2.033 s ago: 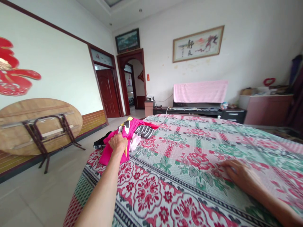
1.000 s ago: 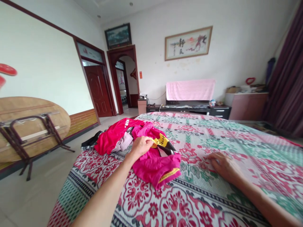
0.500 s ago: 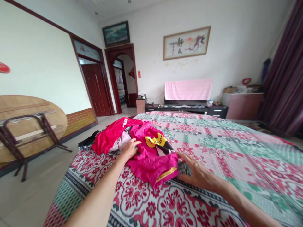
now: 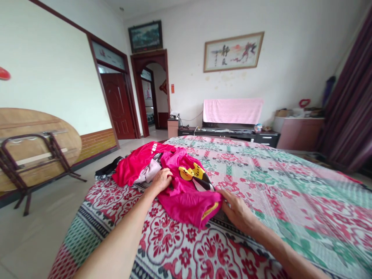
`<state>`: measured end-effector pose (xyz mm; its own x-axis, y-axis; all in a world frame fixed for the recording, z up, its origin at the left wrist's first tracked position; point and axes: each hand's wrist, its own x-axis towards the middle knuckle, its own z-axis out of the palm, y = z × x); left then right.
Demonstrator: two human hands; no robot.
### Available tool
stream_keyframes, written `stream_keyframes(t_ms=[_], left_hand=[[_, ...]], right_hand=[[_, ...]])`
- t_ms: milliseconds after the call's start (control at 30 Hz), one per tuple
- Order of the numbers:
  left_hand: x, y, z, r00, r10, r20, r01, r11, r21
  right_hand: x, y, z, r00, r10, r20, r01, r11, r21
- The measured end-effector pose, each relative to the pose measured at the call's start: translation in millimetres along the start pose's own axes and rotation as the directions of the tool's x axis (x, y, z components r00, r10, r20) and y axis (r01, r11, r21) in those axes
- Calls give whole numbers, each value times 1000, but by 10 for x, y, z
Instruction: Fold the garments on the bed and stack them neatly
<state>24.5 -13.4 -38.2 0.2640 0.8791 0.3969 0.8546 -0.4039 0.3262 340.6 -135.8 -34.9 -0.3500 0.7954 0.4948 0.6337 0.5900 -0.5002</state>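
A magenta shirt (image 4: 186, 199) with a yellow and black print lies crumpled on the floral bedspread (image 4: 261, 186). My left hand (image 4: 161, 179) grips the shirt's upper left fold, fingers curled into the cloth. My right hand (image 4: 236, 211) holds the shirt's right hem with its yellow band, fingers closed on the edge. Behind the shirt lies a red garment (image 4: 136, 166) over a pale pink one (image 4: 148, 173).
A dark garment (image 4: 109, 168) hangs off the bed's far left corner. A folded round wooden table (image 4: 31, 147) leans on the left wall. Beyond the bed stands a low TV stand (image 4: 238, 133) with a pink towel (image 4: 232, 110), a cabinet (image 4: 299, 131), dark curtains (image 4: 351, 112) and open doorways (image 4: 151, 99).
My left hand pulled the magenta shirt from the pile toward me. My right hand left the bedspread, moved left and took hold of the shirt's hem.
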Motion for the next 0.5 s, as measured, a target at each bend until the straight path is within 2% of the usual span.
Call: stream_keyframes(t_ms=[100,233,333,433,500], left_hand=[[29,125,-54,998,2,-58,-2,1000,-5],[18,442,-166,996,13,-85,-24,992,-125],[-22,714,-253,1000,12,0,-11,965,-262],[-51,906,-309,988,98,118,-48,927,-372],[-62,980,-321,961,173,217,-51,880,-471]], right_hand=[[59,200,-95,979,151,-139,-137,985,104],[116,501,-364,884,354,-304,-231,898,375],[89,618,-666,789,470,-396,-244,831,500],[13,664,-963,686,568,-455,-266,778,569],[-44,717,-1110,621,611,-491,-258,751,608]])
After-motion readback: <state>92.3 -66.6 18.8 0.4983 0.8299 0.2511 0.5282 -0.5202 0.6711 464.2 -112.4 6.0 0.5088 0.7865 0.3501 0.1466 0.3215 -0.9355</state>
